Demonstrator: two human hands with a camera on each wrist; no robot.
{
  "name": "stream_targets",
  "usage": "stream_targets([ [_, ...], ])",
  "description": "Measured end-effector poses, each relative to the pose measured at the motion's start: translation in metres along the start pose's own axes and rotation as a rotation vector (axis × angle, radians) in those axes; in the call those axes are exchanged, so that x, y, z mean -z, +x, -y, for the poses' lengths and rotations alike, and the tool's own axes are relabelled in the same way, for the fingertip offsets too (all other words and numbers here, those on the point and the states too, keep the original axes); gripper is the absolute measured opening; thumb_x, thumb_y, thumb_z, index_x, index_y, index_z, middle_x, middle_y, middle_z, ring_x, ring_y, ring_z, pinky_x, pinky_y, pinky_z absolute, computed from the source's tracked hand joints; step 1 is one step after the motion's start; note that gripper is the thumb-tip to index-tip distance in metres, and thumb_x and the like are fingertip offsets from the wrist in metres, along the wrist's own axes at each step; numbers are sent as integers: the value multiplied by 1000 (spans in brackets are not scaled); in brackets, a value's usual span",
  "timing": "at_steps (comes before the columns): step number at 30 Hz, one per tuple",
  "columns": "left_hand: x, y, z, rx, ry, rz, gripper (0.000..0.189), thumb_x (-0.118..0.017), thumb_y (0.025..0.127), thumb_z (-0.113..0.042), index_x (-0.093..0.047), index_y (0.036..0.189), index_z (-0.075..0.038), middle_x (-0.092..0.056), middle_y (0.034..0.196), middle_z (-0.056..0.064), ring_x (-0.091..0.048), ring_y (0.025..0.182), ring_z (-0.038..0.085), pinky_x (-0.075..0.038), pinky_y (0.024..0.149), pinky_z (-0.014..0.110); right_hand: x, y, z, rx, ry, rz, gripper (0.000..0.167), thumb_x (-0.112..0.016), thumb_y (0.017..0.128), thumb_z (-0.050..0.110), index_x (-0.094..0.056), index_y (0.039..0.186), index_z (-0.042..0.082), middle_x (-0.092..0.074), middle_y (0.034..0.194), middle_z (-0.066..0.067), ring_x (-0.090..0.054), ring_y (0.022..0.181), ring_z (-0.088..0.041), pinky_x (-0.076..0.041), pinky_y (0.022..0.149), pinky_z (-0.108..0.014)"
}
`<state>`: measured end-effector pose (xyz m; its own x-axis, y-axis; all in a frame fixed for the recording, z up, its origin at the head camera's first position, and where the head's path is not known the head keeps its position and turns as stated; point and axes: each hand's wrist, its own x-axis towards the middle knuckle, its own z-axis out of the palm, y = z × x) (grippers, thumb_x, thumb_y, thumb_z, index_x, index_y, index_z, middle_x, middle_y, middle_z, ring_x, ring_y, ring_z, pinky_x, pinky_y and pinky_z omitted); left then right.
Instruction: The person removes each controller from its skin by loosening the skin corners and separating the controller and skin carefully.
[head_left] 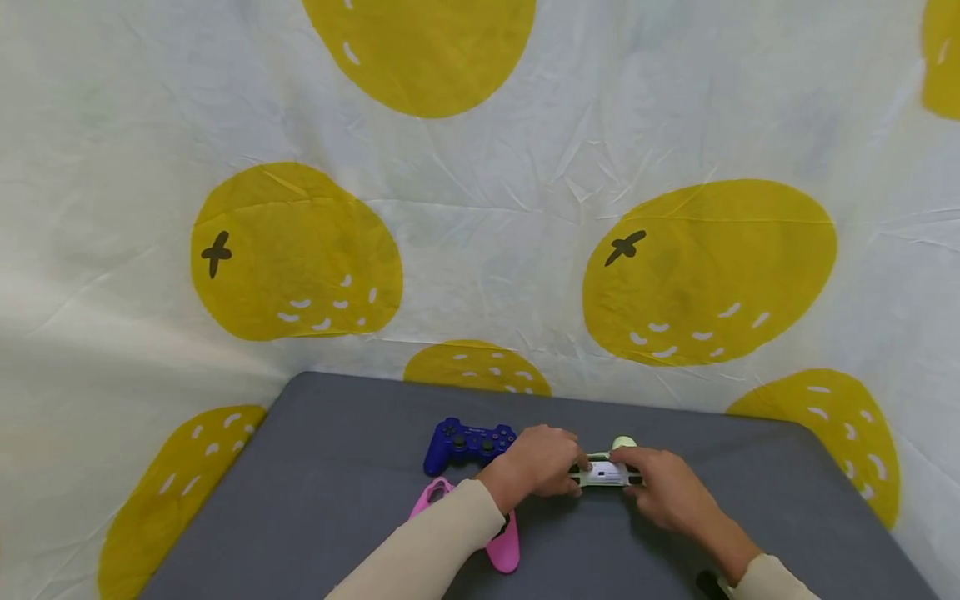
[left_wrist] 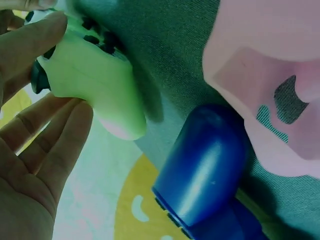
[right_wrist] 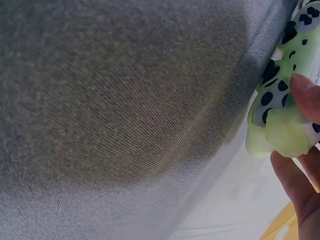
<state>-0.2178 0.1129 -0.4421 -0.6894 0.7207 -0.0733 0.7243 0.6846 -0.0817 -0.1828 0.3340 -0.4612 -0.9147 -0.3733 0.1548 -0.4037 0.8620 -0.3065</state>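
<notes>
Both hands hold a white game controller (head_left: pixel 603 474) wrapped at its edges in a pale green silicone cover (left_wrist: pixel 97 75), close over the table. A white face with a small printed label shows between the hands. My left hand (head_left: pixel 543 461) grips one end, thumb on one face and fingers on the other. At the opposite end my right hand (head_left: pixel 667 490) pinches the cover between thumb and fingers. In the right wrist view, the cover's rounded grip and several dark cut-outs show beside the thumb (right_wrist: pixel 306 97).
A blue game controller (head_left: pixel 463 443) lies left of the left hand. Nearer, a pink silicone controller cover (head_left: pixel 506 552) rests on the dark grey table (head_left: pixel 315 500), partly behind the left sleeve (head_left: pixel 427 542). Behind the table hangs a white cloth (head_left: pixel 487 267) with yellow fruit prints.
</notes>
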Motion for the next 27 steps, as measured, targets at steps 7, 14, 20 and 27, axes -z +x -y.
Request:
stream_targets([
  [7, -1, 1, -4, -35, 26, -48, 21, -68, 98, -51, -76, 110, -35, -71, 102, -14, -64, 87, 3, -53, 76, 23, 1, -1, 1, 26, -25, -18, 44, -88, 70, 1, -77, 107, 21, -78, 101, 3, -72, 89, -18, -58, 78, -45],
  [14, -6, 3, -21, 59, 49, -123, 27, -59, 100, -59, -76, 106, -39, -71, 94, -15, -66, 81, 5, -53, 63, 26, -2, -4, 0, 24, -37, -34, 44, -87, 68, -1, -76, 104, 21, -77, 98, 4, -70, 86, -15, -58, 77, -43],
  [20, -7, 6, -30, 195, 21, -139, 13, -67, 101, -44, -76, 109, -40, -74, 102, -16, -70, 87, 9, -57, 68, 30, -1, -3, 1, 21, -22, -40, 44, -87, 69, -2, -77, 106, 20, -78, 100, 2, -72, 89, -17, -59, 79, -45],
  [27, 0, 6, -36, 344, -159, -121, 8, -74, 93, -29, -71, 89, -36, -63, 85, -13, -56, 69, 7, -43, 52, 29, -2, -3, 0, -7, -2, -10, 44, -88, 70, -1, -77, 108, 20, -78, 101, -1, -71, 88, -18, -59, 77, -44],
])
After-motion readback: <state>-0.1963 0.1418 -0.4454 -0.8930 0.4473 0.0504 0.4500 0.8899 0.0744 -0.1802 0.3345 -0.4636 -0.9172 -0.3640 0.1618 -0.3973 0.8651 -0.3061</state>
